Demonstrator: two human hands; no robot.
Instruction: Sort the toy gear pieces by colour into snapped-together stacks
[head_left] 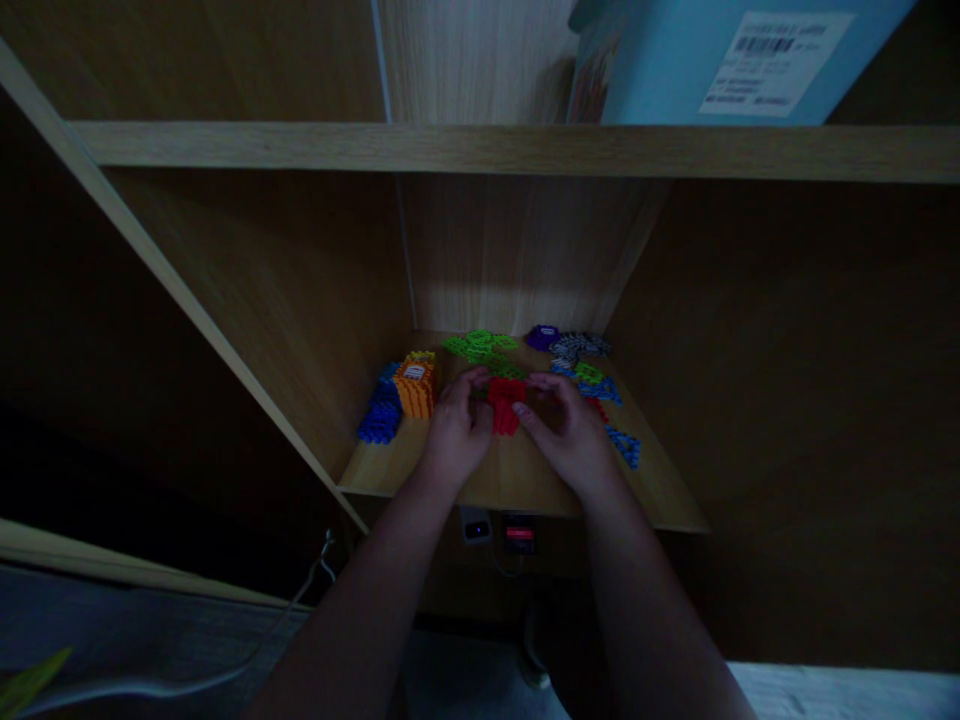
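A red stack of toothed plastic pieces [505,404] stands on the lower shelf between my two hands. My left hand [459,418] curls against its left side, thumb and fingertips at the edge. From the right, my right hand [564,425] closes in with the thumb on the red stack and the fingers bent near its top corner. Just behind lie flat green lattice pieces [480,345]. To the left are an orange stack [416,388] with a pale label on top and a blue stack [381,412].
At the right rear sit a purple piece [543,337], grey pieces [581,345] and blue lattice pieces [624,446]. A light blue box [750,70] stands on the upper shelf [480,150]. Below the shelf front are small devices [519,533] with a cable.
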